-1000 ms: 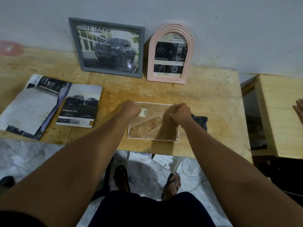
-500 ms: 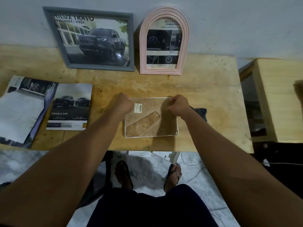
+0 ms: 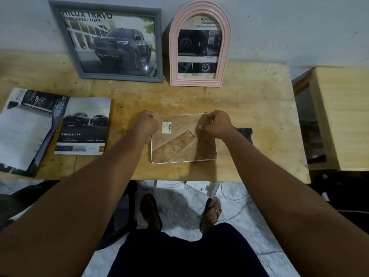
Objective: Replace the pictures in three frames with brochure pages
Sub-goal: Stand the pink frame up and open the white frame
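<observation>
**Two hands grip the third frame, face down at mid-picture**

Two frames already stand against the wall at the top of the picture, and the white-rimmed frame (image 3: 180,161) lies back-up on the wooden table (image 3: 259,108) at the centre. Its long axis runs left to right, with the near long edge towards the table's front edge. Whether its far edge is lifted off the wood cannot be told.

The brown backing board carries a folding stand (image 3: 174,145) that lies flat and slants from lower left to upper right. A small pale barcode sticker (image 3: 166,127) sits near the upper left corner; its print is too small to read. The rim is thin and white, with rounded corners.

The left hand (image 3: 146,124) is clenched over the frame's upper left corner. The right hand (image 3: 216,124) holds the upper right corner, fingers curled and thumb pinched against the edge.

At upper left, the grey frame (image 3: 119,78) shows a dark pickup under "HILUX TRAVO" and "PRERUNNER / 4TREX". Just right of it, the pink arched frame (image 3: 195,81) holds a page headed "ADVAN", the rest cut off by the arch.

Left of the hands, a brochure (image 3: 83,126) reads "DOUBLE CAB" beneath two trucks. It overlaps an open brochure (image 3: 26,126) at the left edge.
</observation>
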